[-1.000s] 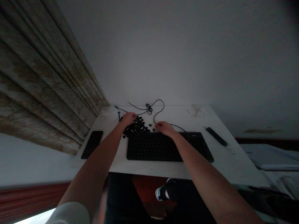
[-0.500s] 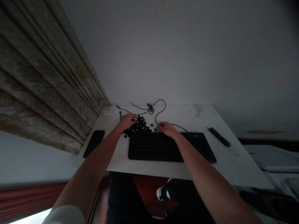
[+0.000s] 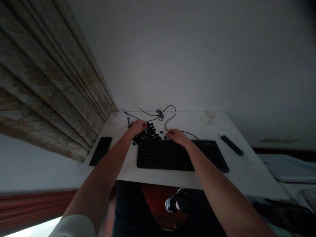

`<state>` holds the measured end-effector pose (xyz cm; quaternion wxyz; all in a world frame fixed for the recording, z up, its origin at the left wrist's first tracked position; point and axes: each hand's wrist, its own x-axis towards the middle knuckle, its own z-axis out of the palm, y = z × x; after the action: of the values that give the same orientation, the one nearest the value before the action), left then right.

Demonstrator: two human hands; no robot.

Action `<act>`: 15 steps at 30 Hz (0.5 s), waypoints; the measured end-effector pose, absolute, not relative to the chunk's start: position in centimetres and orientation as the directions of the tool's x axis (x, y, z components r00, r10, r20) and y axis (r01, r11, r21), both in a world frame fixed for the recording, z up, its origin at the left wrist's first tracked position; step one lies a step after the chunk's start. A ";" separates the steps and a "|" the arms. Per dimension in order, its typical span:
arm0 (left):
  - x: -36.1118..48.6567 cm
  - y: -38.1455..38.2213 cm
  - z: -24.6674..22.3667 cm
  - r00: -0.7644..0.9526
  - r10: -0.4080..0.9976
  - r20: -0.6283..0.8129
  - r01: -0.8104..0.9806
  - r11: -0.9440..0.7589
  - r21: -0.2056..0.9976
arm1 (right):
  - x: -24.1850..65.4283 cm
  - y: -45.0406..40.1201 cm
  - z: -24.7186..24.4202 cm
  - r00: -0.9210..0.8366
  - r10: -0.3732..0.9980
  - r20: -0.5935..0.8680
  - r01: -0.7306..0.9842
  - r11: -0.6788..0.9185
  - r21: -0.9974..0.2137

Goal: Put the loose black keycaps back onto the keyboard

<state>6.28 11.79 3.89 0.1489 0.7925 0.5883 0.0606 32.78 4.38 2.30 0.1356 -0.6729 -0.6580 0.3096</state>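
My left hand (image 3: 137,127) rests with curled fingers at the top of a heap of loose black keycaps (image 3: 148,134). The heap lies on the white desk (image 3: 158,176), just above the left part of a black keyboard (image 3: 165,156). My right hand (image 3: 176,137) lies at the keyboard's top edge, its fingertips close to a few stray keycaps (image 3: 165,136). Whether either hand holds a keycap is hidden by the fingers and the dim light. A thin black cable (image 3: 160,115) loops and knots behind the heap.
A black smartphone (image 3: 100,151) lies at the desk's left side, and a narrow black bar (image 3: 232,145) at the right. A small blue item (image 3: 128,122) stands behind my left hand. A patterned curtain (image 3: 49,82) hangs at the left.
The whole scene has drifted slightly right in view. Both hands stay in nearly the same places, and the keycap heap looks much the same.
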 end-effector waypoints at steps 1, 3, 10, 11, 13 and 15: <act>6.3 11.8 3.9 0.305 0.949 -0.079 0.913 -0.268 0.308 | 32.8 4.4 2.3 -0.060 0.969 -0.239 0.801 -0.096 -0.591; 6.4 11.7 3.9 0.313 0.947 -0.075 0.910 -0.276 0.310 | 32.8 4.4 2.3 -0.063 0.969 -0.240 0.801 -0.094 -0.592; 6.0 11.3 3.8 0.346 0.937 -0.042 0.895 -0.316 0.314 | 32.9 4.4 2.1 -0.062 0.972 -0.228 0.786 -0.093 -0.611; 5.9 11.2 3.7 0.347 0.937 -0.036 0.894 -0.319 0.314 | 32.9 4.4 2.2 -0.063 0.972 -0.226 0.785 -0.092 -0.613; 5.8 11.2 3.6 0.343 0.939 -0.024 0.895 -0.319 0.312 | 32.9 4.3 2.3 -0.063 0.973 -0.223 0.787 -0.089 -0.611; 5.7 11.2 3.5 0.335 0.942 -0.016 0.898 -0.314 0.309 | 32.9 4.2 2.4 -0.058 0.974 -0.220 0.790 -0.090 -0.606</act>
<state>5.74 11.18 3.51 0.1323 0.8062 0.5706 0.0838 32.90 4.22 2.36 0.1480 -0.6703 -0.6580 0.3096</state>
